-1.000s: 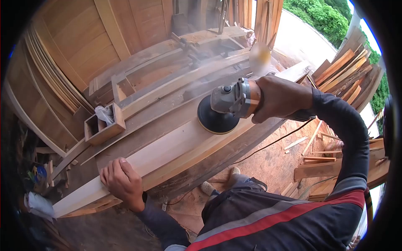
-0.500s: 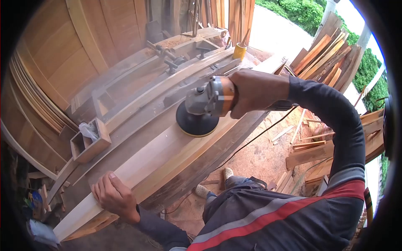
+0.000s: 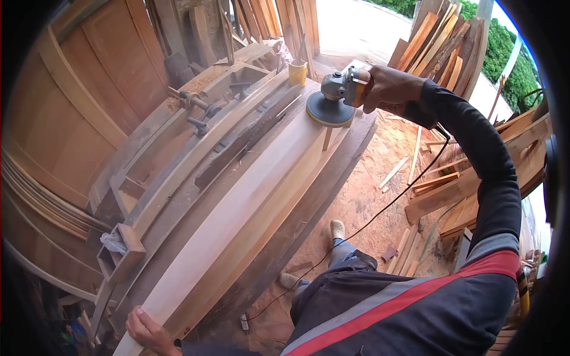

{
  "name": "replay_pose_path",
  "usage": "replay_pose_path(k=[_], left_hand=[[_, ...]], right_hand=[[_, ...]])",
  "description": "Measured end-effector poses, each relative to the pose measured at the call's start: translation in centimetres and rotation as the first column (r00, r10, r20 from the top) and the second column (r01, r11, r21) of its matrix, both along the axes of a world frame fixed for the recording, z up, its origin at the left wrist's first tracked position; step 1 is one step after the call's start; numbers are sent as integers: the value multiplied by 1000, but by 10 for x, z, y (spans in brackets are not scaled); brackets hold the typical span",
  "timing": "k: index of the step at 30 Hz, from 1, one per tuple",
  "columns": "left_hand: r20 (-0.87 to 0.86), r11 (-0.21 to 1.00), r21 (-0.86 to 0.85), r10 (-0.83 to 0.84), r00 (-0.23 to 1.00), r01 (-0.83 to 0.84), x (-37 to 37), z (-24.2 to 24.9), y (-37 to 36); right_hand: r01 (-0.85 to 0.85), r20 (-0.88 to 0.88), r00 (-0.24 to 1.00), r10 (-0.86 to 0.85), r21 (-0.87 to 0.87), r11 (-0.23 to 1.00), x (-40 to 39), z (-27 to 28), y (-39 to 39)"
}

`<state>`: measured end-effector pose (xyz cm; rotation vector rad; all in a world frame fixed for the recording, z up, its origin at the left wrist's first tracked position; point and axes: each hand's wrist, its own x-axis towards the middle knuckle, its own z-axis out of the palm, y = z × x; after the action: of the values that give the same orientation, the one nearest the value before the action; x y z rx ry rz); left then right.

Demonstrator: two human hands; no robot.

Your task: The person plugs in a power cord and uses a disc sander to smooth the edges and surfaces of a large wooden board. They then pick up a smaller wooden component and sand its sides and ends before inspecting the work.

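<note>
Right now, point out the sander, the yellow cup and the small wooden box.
sander (image 3: 337,89), head view, grey motor body above the disc.
yellow cup (image 3: 297,72), head view, its side wall.
small wooden box (image 3: 122,252), head view, its near side wall.

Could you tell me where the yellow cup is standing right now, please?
In the head view the yellow cup stands at the far end of the workbench, top centre, just left of the sander that the right hand holds on the long pale board.
</note>
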<state>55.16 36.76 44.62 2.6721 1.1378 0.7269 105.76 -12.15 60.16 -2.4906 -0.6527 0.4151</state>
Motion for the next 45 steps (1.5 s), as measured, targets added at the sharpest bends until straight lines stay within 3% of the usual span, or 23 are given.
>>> replay_pose_path(k=[3,4,5,6,7,9,11,13,16,19,20,22,25,26,29,30,33,34,38,45], left_hand=[[94,981,179,-89,992,71,18,17,-22],[95,969,246,-54,994,29,21,12,-23],[44,959,283,8,999,-20,30,4,-23],[-5,943,324,77,997,-72,42,-5,-22],[-49,922,368,150,987,-122,55,-11,-27],[68,905,422,23,997,-49,149,6,-102],[76,958,247,-168,983,145,227,16,-167],[87,927,272,-292,953,259,301,20,-222],[89,902,326,-328,940,284,379,16,-282],[-38,963,147,-222,974,225,418,10,-313],[65,947,229,-244,968,223,422,2,-311],[64,952,225,-229,971,209,426,4,-313],[64,942,255,-240,969,216,426,3,-311],[60,942,255,-240,969,218,427,3,-312],[58,947,231,-242,969,223,426,8,-315],[68,951,215,-243,968,223,427,9,-315],[77,943,247,-247,966,222,427,6,-313],[77,944,250,-243,967,217,427,6,-313],[73,942,251,-250,965,225,425,2,-313],[67,945,242,-242,968,219,424,4,-310]], right_hand=[[121,63,991,-116,-93,988,44,0,-30],[16,-202,977,65,378,926,82,-26,-55],[-5,-210,973,100,411,912,96,-27,-61],[30,-114,993,-3,232,972,106,-21,-74],[41,-107,994,-19,211,977,118,-18,-83],[59,-111,993,-36,210,976,144,-15,-104],[74,-116,992,-49,222,972,171,-15,-125],[89,-130,990,-59,240,967,195,-16,-144],[97,-138,988,-66,233,968,226,-12,-166],[40,-87,996,-29,135,990,243,5,-166],[25,-81,997,-16,108,994,244,6,-164],[10,-86,996,-4,73,997,241,2,-160],[-111,-60,993,103,-147,983,239,10,-136],[-80,-145,988,58,-149,986,233,14,-128],[-226,-98,971,218,-79,971,228,7,-113],[-259,-98,964,247,-146,955,226,10,-105],[-394,-87,918,388,-78,916,211,2,-88],[-433,-80,901,426,-141,890,203,4,-82],[-404,-10,913,408,-162,900,184,9,-86],[-87,30,995,92,-148,985,232,1,-155]])
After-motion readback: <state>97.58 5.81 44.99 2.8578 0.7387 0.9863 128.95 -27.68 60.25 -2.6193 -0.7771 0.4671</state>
